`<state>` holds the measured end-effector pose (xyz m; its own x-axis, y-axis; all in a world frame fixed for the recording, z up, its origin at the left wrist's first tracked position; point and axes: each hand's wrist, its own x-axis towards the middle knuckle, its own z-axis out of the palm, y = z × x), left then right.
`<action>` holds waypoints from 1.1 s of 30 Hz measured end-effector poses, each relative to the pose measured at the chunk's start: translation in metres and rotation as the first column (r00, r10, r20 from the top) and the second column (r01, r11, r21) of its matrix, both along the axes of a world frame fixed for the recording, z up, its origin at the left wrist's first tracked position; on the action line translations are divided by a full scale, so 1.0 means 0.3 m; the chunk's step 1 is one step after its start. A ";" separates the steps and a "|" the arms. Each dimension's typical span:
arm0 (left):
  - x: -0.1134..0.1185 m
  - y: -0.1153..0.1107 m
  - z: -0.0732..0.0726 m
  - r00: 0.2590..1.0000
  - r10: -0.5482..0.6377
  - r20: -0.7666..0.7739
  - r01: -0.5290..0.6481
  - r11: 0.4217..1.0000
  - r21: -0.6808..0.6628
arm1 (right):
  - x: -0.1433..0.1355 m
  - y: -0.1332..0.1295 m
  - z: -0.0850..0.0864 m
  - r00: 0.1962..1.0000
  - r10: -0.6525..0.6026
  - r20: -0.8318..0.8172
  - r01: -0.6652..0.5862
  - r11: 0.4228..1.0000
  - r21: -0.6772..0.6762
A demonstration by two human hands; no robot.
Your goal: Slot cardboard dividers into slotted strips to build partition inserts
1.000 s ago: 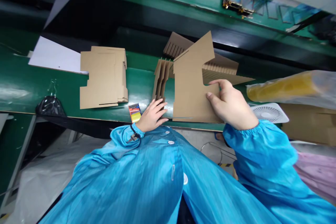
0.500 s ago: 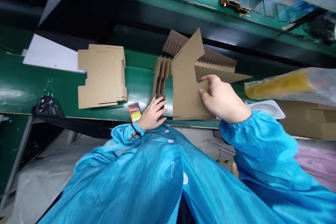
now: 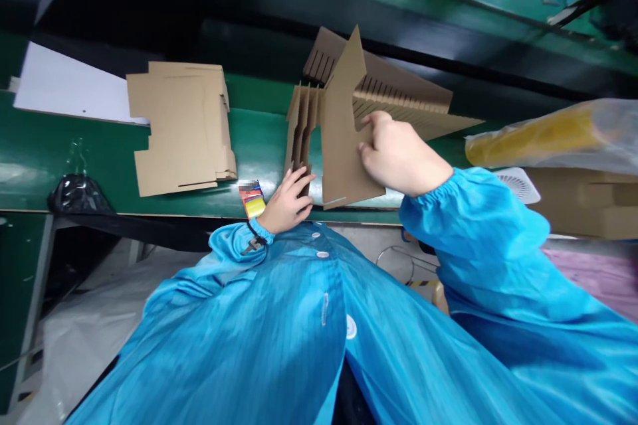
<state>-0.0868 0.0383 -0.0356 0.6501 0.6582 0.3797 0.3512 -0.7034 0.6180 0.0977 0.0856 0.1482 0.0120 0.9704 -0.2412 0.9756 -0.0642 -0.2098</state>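
Observation:
My right hand (image 3: 401, 154) is closed on the notched edge of a brown cardboard sheet (image 3: 343, 139), thumb on the near face. The sheet stands tilted over the bench, just right of a row of slotted cardboard dividers (image 3: 299, 123) set upright side by side. On the near end of those dividers rests my left hand (image 3: 288, 200), its fingers spread. Behind the sheet lie slotted cardboard strips (image 3: 409, 89), partly covered by it and by my right hand.
Left on the green bench (image 3: 259, 139) lies a stack of flat notched cardboard (image 3: 184, 126), beside a white board (image 3: 74, 86). A small red-and-yellow packet (image 3: 252, 200) is near my left wrist. On the right are a plastic-wrapped yellow roll (image 3: 538, 136), a white fan-like grille (image 3: 518, 184) and more cardboard (image 3: 578, 206).
My right hand has brought the cardboard sheet left, closer to the dividers, and turned it more edge-on. My left hand stays on the dividers. The whole view has shifted slightly.

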 end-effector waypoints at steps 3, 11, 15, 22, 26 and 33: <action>0.002 0.003 -0.001 1.000 -0.001 0.002 0.001 1.000 -0.008 | -0.013 0.006 0.012 1.000 -0.028 0.005 0.028 0.999 -0.042; -0.003 0.004 0.013 1.000 -0.015 0.000 0.015 1.000 -0.019 | -0.047 -0.016 -0.020 0.997 -0.029 -0.068 0.027 0.999 -0.025; -0.006 0.005 0.020 0.999 -0.041 0.018 0.041 0.999 -0.021 | -0.075 -0.028 -0.055 0.998 -0.026 -0.064 0.024 0.999 -0.042; -0.006 0.004 0.016 0.999 -0.044 0.024 0.044 0.999 -0.008 | -0.143 -0.068 -0.152 0.997 -0.060 -0.054 0.051 0.985 -0.165; -0.006 0.006 0.017 0.999 -0.045 0.002 0.045 0.999 -0.027 | -0.160 -0.101 -0.208 0.996 -0.064 -0.059 0.050 0.975 -0.215; -0.002 0.000 0.017 1.000 -0.028 -0.005 0.028 1.000 0.000 | -0.133 -0.103 -0.235 0.996 -0.089 -0.029 0.082 0.982 -0.171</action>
<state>-0.0875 0.0383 -0.0304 0.6699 0.6400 0.3764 0.3343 -0.7127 0.6167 0.0577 0.0549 0.0776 0.0816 0.9111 -0.4040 0.9570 -0.1848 -0.2235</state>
